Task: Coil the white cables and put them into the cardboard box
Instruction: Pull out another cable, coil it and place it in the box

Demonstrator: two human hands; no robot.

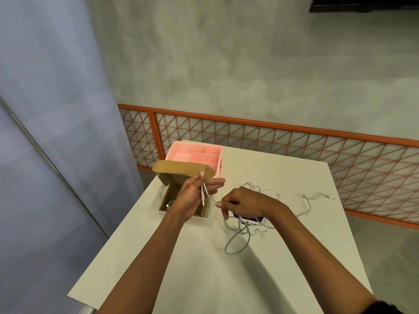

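My left hand (pixel 195 196) is raised over the open cardboard box (pixel 174 177) and pinches the end of a white cable (pixel 205 193), whose plug hangs down across the palm. My right hand (pixel 242 203) pinches the same cable a short way along, just right of the box. Behind and under the right hand lies a loose tangle of white cables (pixel 240 234) on the white table (pixel 204 268). One more cable end (pixel 317 197) trails off to the right. Something round lies in the box, mostly hidden by my left hand.
A pink divided organiser tray (pixel 197 155) stands right behind the box at the table's far left corner. A purple object (pixel 258 219) lies under the cables beneath my right wrist. An orange lattice railing (pixel 294 141) runs behind the table.
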